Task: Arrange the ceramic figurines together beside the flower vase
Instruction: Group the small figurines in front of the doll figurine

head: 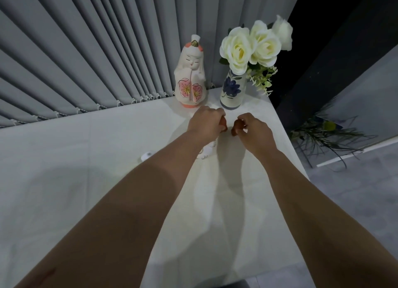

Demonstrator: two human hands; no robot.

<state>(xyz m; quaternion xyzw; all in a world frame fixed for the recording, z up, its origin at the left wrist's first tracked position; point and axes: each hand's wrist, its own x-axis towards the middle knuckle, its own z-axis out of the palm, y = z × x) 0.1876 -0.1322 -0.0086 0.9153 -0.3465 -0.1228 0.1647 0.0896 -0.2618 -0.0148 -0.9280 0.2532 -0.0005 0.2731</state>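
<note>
A tall white ceramic figurine [190, 76] with pink flowers and an orange base stands upright at the back of the table, just left of the flower vase [232, 89], a white vase with a blue flower that holds white roses. My left hand [205, 123] and my right hand [253, 131] hover side by side just in front of them, fingers curled in, with nothing visible in either. A small white figurine [206, 153] is mostly hidden under my left forearm. Another small white piece [147, 155] lies further left on the cloth.
The table carries a white cloth [86, 180]; its right edge runs close to the vase. Grey vertical blinds [86, 61] hang directly behind the table. On the floor to the right lies a green plant [323, 135] beside a dark wall.
</note>
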